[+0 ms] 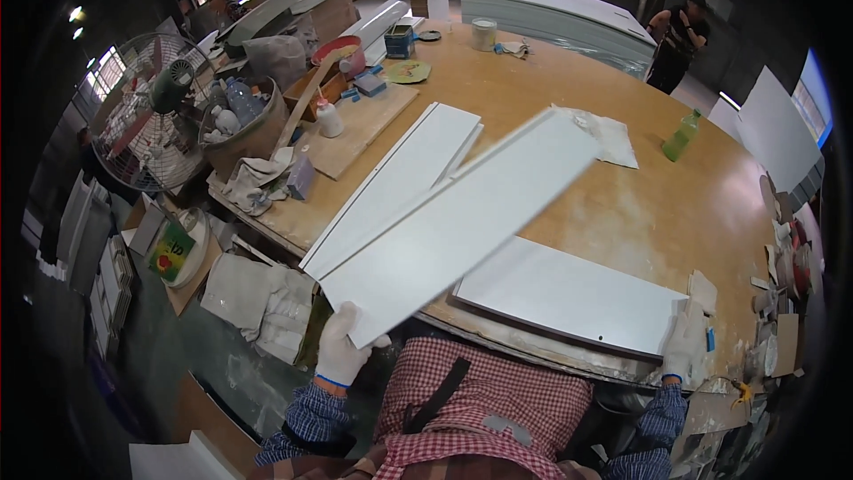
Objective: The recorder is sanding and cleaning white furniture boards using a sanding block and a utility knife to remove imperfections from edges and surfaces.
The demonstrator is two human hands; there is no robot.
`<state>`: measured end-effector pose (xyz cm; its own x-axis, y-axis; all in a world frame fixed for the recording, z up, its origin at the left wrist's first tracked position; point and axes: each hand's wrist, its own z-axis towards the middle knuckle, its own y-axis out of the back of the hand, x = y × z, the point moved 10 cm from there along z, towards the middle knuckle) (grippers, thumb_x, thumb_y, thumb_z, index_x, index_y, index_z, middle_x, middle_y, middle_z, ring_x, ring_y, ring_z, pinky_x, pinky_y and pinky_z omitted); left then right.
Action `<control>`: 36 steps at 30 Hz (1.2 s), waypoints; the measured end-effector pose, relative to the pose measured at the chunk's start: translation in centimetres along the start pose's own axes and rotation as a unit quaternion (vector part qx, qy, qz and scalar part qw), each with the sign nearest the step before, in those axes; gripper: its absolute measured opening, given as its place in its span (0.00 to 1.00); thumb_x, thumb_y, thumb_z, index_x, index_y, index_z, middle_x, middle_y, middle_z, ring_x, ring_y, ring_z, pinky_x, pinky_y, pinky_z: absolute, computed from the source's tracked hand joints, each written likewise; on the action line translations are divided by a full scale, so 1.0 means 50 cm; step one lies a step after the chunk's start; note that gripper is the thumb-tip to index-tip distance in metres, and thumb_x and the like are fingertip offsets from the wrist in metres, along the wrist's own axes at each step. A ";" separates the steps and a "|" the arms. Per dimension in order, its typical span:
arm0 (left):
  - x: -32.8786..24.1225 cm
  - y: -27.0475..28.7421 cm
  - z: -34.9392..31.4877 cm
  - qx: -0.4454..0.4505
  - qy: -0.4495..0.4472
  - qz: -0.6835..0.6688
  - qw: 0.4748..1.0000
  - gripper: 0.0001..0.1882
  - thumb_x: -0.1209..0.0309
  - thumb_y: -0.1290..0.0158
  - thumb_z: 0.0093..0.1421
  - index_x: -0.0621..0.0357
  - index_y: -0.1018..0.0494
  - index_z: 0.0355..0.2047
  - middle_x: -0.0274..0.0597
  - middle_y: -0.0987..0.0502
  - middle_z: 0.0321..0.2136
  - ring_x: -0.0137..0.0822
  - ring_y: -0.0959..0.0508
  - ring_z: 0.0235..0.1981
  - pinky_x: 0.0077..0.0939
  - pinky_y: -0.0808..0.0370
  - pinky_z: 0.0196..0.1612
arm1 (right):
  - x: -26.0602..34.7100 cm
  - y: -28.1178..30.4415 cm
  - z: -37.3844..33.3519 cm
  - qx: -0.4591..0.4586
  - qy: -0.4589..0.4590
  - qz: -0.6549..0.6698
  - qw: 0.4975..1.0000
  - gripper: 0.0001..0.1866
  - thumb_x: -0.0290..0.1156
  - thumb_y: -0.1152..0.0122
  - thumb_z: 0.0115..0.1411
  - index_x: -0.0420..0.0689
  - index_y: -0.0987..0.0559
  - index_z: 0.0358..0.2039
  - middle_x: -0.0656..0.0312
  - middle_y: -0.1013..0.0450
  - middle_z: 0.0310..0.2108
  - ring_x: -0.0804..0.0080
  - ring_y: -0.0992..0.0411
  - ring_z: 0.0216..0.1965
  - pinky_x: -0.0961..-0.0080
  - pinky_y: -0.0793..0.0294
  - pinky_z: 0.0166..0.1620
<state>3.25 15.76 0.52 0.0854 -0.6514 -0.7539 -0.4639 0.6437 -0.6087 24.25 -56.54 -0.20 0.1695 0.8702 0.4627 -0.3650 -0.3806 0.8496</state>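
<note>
My left hand (342, 343), in a white glove, grips the near end of a long white panel (462, 222). That panel slants up to the right, its far end by a white cloth (613, 139). It overlaps other white panels (400, 173) on its left side. Along the table's near edge lies another white panel (569, 298) with a dark edge and a small hole. My right hand (682, 342), also gloved, is closed at that panel's right end; part of its grip is hidden.
A large brown table (533, 76) carries a green bottle (682, 135), a can (484, 34) and a white squeeze bottle (329, 117). At the left stand a fan (155, 111) and a tub (244, 120) of plastic bottles. A person (681, 40) stands beyond the table, near stacked white boards (551, 2).
</note>
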 end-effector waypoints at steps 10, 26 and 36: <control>-0.047 0.088 0.114 -0.103 -0.054 -0.013 0.993 0.23 0.56 0.46 0.79 0.56 0.29 0.67 0.43 0.19 0.59 0.46 0.15 0.58 0.43 0.09 0.45 | -0.014 -0.010 0.004 0.000 0.013 -0.111 0.994 0.30 0.42 0.48 0.81 0.40 0.31 0.76 0.47 0.35 0.78 0.46 0.42 0.79 0.57 0.49 0.81; -0.131 0.022 0.020 -0.113 -0.013 0.380 0.918 0.17 0.61 0.46 0.77 0.65 0.19 0.48 0.45 0.14 0.36 0.29 0.15 0.32 0.23 0.18 0.35 | 0.042 0.006 0.011 0.010 0.078 -0.094 0.992 0.29 0.38 0.43 0.78 0.38 0.28 0.74 0.45 0.33 0.76 0.47 0.39 0.78 0.57 0.45 0.80; 0.150 -0.310 0.212 0.108 -0.162 0.573 0.796 0.37 0.58 0.46 0.76 0.62 0.40 0.79 0.61 0.34 0.76 0.57 0.32 0.76 0.42 0.35 0.77 | 0.732 -0.153 -0.252 0.088 0.414 0.101 0.900 0.14 0.28 0.35 0.55 0.51 0.14 0.43 0.55 0.23 0.36 0.49 0.25 0.41 0.48 0.27 0.43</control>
<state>20.46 5.15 1.68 -0.0452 0.5295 -0.8471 -0.2418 0.8170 0.5236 21.72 -17.84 7.05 -0.6509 0.6851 0.3271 -0.1485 -0.5375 0.8301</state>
